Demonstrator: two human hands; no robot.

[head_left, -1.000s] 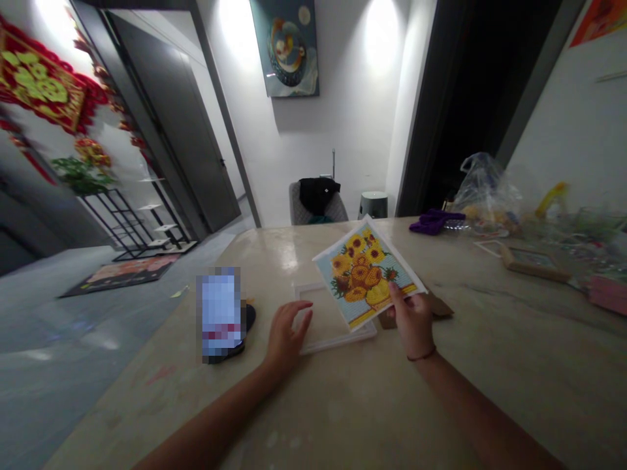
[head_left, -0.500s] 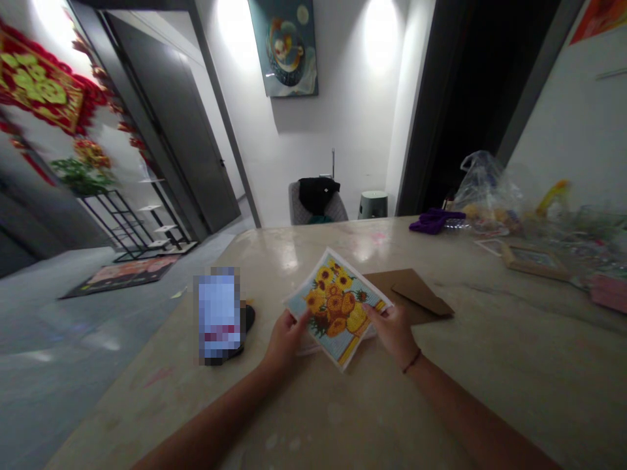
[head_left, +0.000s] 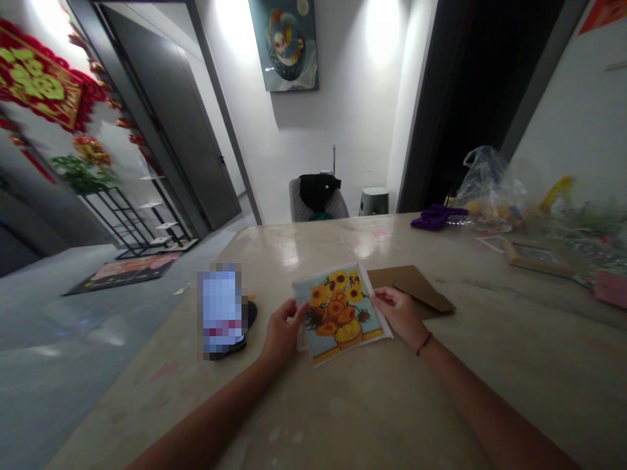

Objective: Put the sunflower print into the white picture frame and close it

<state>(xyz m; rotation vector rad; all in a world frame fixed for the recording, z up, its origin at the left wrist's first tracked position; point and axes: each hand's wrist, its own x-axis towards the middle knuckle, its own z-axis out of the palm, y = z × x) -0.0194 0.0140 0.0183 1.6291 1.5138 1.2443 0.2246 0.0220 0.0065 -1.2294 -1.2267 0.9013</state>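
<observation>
Sunflower picture (head_left: pixel 337 313) gripped by two hands on the worktop (head_left: pixel 490 372)

A plastic bag (head_left: pixel 490 189) sits far right on the worktop; a brown envelope (head_left: pixel 414 287) lies just beside the picture, which is held low above the near side. The left hand (head_left: pixel 283 333) and right hand (head_left: pixel 400 316) hold opposite edges, fingers (head_left: pixel 385 298) clenched on the card.

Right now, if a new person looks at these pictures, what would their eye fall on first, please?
The eye would likely go first to the bright sunflower picture in the middle of the pale stone table, with the left hand and right hand at its two sides. Next would probably come the red and gold hanging high on the left wall, then the teal painting at the top of the far wall.
</observation>
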